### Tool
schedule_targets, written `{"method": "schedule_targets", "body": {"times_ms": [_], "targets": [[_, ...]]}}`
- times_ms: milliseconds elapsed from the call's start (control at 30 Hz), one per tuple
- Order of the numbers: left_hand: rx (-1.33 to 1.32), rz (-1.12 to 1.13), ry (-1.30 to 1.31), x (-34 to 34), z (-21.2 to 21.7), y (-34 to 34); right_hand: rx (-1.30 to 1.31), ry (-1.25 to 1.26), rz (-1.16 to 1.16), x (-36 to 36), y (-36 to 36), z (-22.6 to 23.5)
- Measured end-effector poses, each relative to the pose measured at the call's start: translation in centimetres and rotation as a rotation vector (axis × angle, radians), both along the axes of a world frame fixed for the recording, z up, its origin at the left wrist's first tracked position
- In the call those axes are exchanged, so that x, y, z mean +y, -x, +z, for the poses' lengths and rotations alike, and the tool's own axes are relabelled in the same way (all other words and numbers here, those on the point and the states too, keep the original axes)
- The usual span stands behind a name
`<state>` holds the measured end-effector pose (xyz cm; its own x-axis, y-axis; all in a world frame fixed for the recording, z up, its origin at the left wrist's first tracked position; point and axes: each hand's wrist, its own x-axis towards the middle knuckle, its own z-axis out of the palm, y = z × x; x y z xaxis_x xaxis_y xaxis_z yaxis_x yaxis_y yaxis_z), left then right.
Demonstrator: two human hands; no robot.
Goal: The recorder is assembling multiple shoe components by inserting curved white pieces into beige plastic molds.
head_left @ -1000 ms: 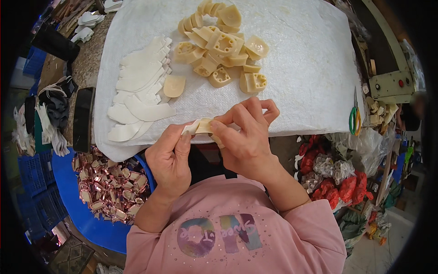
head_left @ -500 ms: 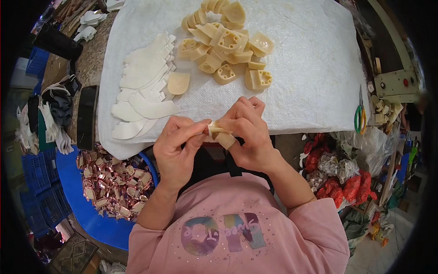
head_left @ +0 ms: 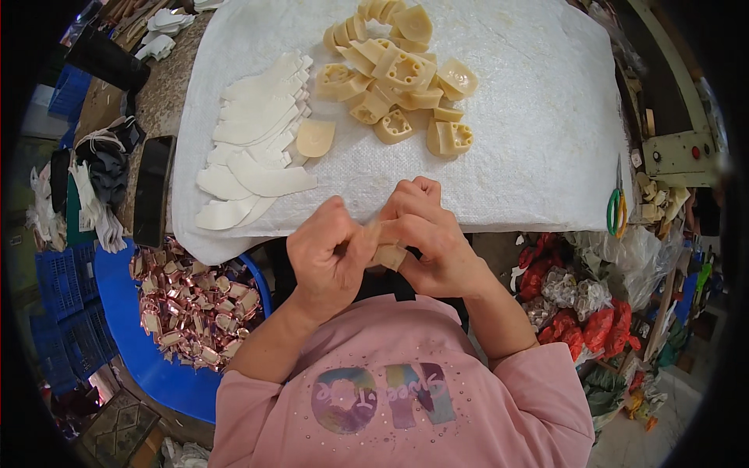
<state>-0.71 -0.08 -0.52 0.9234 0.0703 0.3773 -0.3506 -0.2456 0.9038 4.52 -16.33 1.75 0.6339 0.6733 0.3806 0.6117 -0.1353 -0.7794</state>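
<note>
One worktop (head_left: 538,140), covered in white, carries beige blocks (head_left: 407,72) and flat white pieces (head_left: 257,117). At its near edge, the left hand (head_left: 329,251) has a closed grip, its content I cannot tell; the right hand (head_left: 433,248) grips one small beige piece (head_left: 388,257) between them.

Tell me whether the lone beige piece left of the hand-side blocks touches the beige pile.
Apart. The head view shows white cloth between the lone beige piece and the beige pile.
</note>
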Motion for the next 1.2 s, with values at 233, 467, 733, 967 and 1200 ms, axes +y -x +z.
{"method": "schedule_targets", "body": {"times_ms": [233, 467, 733, 967, 1200], "targets": [[-0.305, 0.102, -0.306, 1.1, 0.7, -0.5, -0.176, -0.055, -0.145, 0.4, -0.3, -0.5], [-0.305, 0.153, -0.103, 2.0, -0.1, -0.6, 0.277, -0.254, -0.309, 0.3, 1.8, -1.4], [-0.385, -0.068, -0.129, 0.6, 0.8, -0.1, 1.003, -0.750, -0.253, 0.7, 3.3, -1.7], [-0.444, -0.084, -0.493, -0.3, 1.7, -0.6, 1.040, -0.629, -0.284, -0.3, 3.7, -1.1], [-0.369, -0.037, -0.679, -1.0, 1.9, -0.3, 0.530, -0.280, -0.326, 0.5, 3.4, -1.0]]}}
